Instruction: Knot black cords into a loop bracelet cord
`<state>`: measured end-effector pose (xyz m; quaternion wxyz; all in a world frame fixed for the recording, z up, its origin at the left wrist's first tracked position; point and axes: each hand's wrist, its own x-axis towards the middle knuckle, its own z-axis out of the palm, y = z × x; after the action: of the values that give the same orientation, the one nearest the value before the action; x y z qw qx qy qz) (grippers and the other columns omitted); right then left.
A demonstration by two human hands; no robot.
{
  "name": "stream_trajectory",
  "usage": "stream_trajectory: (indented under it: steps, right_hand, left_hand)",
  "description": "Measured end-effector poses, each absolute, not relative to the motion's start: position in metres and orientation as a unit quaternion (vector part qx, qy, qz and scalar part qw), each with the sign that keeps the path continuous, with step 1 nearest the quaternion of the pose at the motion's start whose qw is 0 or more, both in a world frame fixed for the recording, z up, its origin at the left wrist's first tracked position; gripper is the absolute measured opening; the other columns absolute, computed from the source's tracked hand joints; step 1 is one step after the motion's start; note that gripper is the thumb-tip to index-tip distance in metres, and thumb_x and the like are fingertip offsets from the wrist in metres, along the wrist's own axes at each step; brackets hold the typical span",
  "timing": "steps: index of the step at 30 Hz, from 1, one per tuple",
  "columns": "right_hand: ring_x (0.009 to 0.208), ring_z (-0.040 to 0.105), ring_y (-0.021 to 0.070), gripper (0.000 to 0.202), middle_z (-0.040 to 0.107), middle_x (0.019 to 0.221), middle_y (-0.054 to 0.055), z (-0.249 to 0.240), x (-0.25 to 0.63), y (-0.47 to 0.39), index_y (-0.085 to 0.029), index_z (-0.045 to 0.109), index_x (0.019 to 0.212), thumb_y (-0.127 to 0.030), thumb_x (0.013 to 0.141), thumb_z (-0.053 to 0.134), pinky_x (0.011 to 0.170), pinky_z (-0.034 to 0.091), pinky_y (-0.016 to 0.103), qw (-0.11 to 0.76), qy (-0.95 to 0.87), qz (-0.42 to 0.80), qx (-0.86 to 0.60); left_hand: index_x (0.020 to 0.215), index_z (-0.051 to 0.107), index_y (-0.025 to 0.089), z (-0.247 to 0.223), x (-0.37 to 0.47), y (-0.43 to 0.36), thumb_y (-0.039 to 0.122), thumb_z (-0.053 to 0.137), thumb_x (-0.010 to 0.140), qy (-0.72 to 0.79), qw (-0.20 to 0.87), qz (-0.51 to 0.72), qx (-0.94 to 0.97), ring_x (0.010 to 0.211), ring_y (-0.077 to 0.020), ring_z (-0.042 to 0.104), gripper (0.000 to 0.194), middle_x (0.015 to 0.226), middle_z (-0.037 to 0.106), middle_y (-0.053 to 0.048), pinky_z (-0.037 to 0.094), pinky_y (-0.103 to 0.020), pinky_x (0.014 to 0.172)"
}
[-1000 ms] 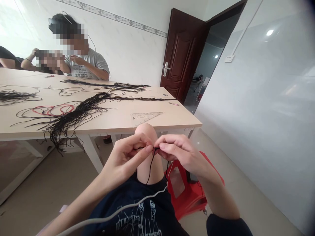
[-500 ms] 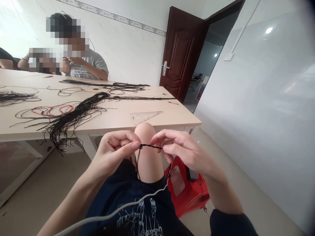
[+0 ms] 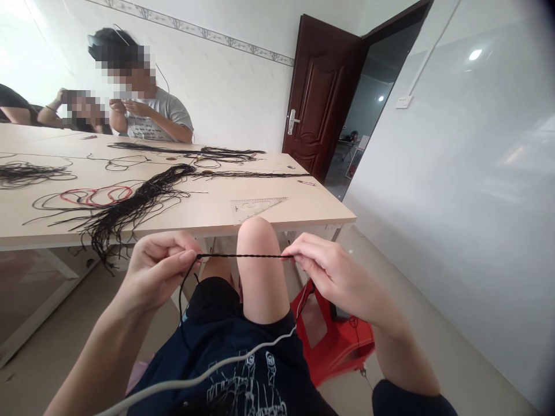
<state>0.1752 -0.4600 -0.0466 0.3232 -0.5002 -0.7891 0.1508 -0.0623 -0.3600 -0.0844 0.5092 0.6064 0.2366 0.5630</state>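
A twisted black cord (image 3: 243,255) is stretched straight and level above my bare knee. My left hand (image 3: 162,266) pinches its left end between thumb and fingers, at a small dark knot. From that knot a loose black strand (image 3: 181,294) curves down toward my lap. My right hand (image 3: 323,268) pinches the cord's right end with thumb and fingertips. Below my right hand, a dark length of cord hangs near a thin pale cable (image 3: 229,361) that crosses my shirt.
Beyond my knee, the table (image 3: 208,216) holds a black cord bundle (image 3: 143,193), a red cord (image 3: 93,197) and a clear set square (image 3: 258,207). A red stool (image 3: 342,346) stands at my right. A person in grey (image 3: 162,118) sits across the table.
My hands have moved apart, my left hand going further left. The cord between them now shows a longer, straighter stretch.
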Motion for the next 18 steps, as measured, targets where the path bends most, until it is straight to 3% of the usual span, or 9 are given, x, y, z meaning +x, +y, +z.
stream_trajectory:
  steps: [10,15,18]
  right_hand:
    - [0.075,0.055,0.0123,0.016,0.058,0.084,0.002,-0.053,0.174,-0.451,-0.019,0.063,0.092,-0.015,0.089,0.048,0.066,0.045,0.024,0.372,-0.775,0.114,-0.497]
    - [0.070,0.054,0.0124,0.011,0.054,0.079,0.002,-0.058,0.174,-0.443,-0.019,0.062,0.086,-0.014,0.086,0.052,0.063,0.045,0.024,0.402,-0.764,0.082,-0.497]
    - [0.074,0.054,0.0129,0.007,0.053,0.081,0.002,-0.061,0.173,-0.436,-0.019,0.055,0.081,-0.015,0.086,0.052,0.067,0.045,0.026,0.419,-0.760,0.122,-0.481]
  left_hand:
    - [0.046,0.061,0.015,-0.088,-0.065,-0.360,0.036,0.081,0.049,0.294,0.521,0.555,0.578,0.033,-0.0032,0.030,0.029,0.032,0.038,0.004,0.022,-0.016,0.035]
    - [0.048,0.063,0.014,-0.091,-0.065,-0.358,0.025,0.079,0.051,0.314,0.527,0.540,0.576,0.035,-0.0020,0.028,0.020,0.035,0.036,0.005,0.021,-0.016,0.036]
    - [0.047,0.062,0.013,-0.093,-0.066,-0.357,0.022,0.079,0.050,0.320,0.527,0.541,0.572,0.035,-0.0018,0.026,0.019,0.034,0.035,0.006,0.020,-0.015,0.035]
